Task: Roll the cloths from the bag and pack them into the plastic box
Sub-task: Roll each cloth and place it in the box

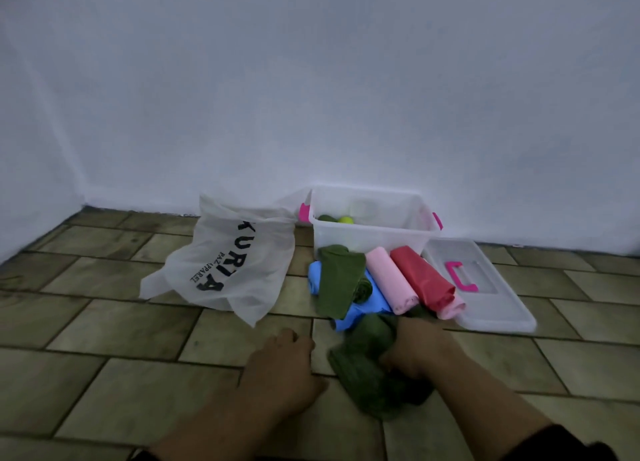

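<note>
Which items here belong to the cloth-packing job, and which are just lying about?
Job: white bag, plastic box, pink roll, red roll, blue cloth, draped green cloth, green bundle in right hand.
Lying about: lid, off the box, on tiled floor.

A smooth, translucent plastic box [367,238] with glossy pink plastic latches [304,212] stands on a matt, mottled tile floor [104,322]. Its clear plastic lid [498,308] carries a glossy pink handle [468,288]. The white bag [221,263] looks like thin, matt non-woven fabric printed in black. The pink cloth [391,284], red cloth [422,280], blue cloth [365,313] and crumpled green cloth [363,377] are soft, matt fabric.
</note>
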A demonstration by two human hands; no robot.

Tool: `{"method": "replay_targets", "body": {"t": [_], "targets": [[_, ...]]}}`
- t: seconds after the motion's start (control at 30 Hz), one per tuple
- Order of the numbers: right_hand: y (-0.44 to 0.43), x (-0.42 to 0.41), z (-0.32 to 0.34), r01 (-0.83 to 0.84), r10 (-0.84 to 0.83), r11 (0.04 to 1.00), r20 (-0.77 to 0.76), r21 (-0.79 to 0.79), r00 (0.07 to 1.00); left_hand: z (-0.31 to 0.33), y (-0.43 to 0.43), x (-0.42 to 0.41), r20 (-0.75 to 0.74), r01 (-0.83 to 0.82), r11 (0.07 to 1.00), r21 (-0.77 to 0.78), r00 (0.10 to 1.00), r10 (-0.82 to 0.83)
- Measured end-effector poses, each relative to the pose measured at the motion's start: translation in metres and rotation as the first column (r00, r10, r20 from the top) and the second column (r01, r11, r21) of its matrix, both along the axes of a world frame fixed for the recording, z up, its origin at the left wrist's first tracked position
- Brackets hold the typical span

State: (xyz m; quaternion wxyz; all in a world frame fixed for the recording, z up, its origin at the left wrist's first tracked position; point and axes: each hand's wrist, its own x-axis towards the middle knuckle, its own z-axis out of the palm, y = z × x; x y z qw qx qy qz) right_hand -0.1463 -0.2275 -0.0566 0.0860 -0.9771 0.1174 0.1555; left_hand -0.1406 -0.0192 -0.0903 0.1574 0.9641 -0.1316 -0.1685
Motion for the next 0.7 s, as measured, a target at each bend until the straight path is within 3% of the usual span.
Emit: {"method": "replay_targets", "body": {"t": [0.03,0.07,0.1,0.13,0.17,0.23,0.3,0.37,0.47,0.53,0.7], "targets": [[0.002,-0.004,0.0,0.008,-0.008,1.0,0.062,0.01,0.998,0.002,-0.002,-0.003,-0.192,-0.112,0.976,-0.184,0.978,0.076],[0.006,-0.008,-0.001,0.006,-0.008,1.0,0.132,0.015,0.991,0.006,-0.007,-0.009,-0.486,-0.293,0.892,-0.345,0.868,0.097],[0.012,-0.012,-0.001,-0.011,0.01,1.0,0.205,0.001,0.979,0.01,-0.012,-0.016,-0.743,-0.494,0.757,-0.427,0.67,0.018],[0.018,-0.016,-0.002,-0.048,0.055,0.998,0.29,-0.032,0.956,0.014,-0.018,-0.022,-0.868,-0.651,0.622,-0.435,0.486,-0.098],[0.025,-0.019,-0.003,-0.094,0.118,0.992,0.377,-0.081,0.919,0.016,-0.023,-0.023,-0.898,-0.756,0.488,-0.437,0.401,-0.182],[0.039,-0.023,-0.004,-0.167,0.244,0.967,0.508,-0.192,0.826,0.016,-0.025,-0.015,-0.886,-0.853,0.255,-0.456,0.408,-0.221],[0.049,-0.029,-0.007,-0.207,0.33,0.941,0.58,-0.269,0.745,0.021,-0.021,-0.002,-0.868,-0.864,0.125,-0.488,0.464,-0.18],[0.055,-0.036,-0.012,-0.251,0.371,0.928,0.625,-0.275,0.687,0.027,-0.013,0.007,-0.856,-0.848,0.121,-0.516,0.506,-0.102],[0.056,-0.042,-0.026,-0.402,0.407,0.904,0.589,-0.148,0.698,0.021,-0.003,0.01,-0.827,-0.815,0.177,-0.552,0.563,0.011],[0.057,-0.048,-0.038,-0.463,0.458,0.874,0.567,-0.147,0.684,0.015,0.003,0.006,-0.777,-0.771,0.22,-0.598,0.625,0.077],[0.059,-0.062,-0.058,-0.497,0.516,0.843,0.57,-0.205,0.639,0.013,0.012,0.004,-0.416,-0.515,0.421,-0.746,0.855,0.309]]}}
